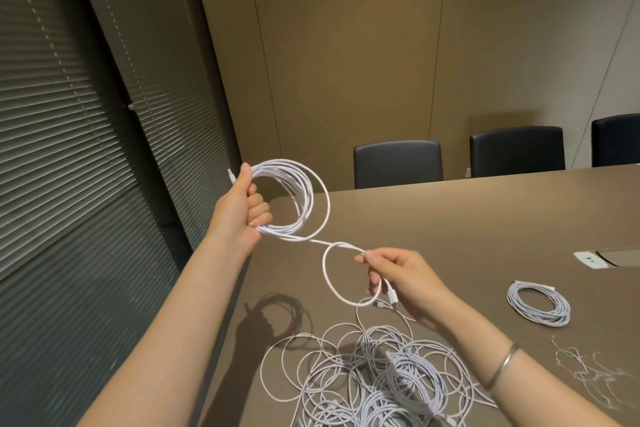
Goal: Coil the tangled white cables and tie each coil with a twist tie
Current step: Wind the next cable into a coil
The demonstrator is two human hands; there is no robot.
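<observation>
My left hand [242, 208] grips a coil of white cable [304, 198] raised above the table's left corner, several loops stacked, one plug end sticking out by the thumb. From the coil the same cable runs down to a small loose loop [327, 279]. My right hand [401, 277] pinches that loop near its top, and the cable's plug end hangs by the palm. Below, a tangled heap of white cables [374, 381] lies on the brown table [467, 218]. A finished coil [538, 303] lies flat to the right. Loose twist ties [588, 371] are scattered at the right edge.
A white socket plate [590, 259] with a recessed flap sits in the table at the right. Three dark chairs [398, 165] stand along the far side. Window blinds [69, 149] fill the left; the table edge runs diagonally beside my left forearm.
</observation>
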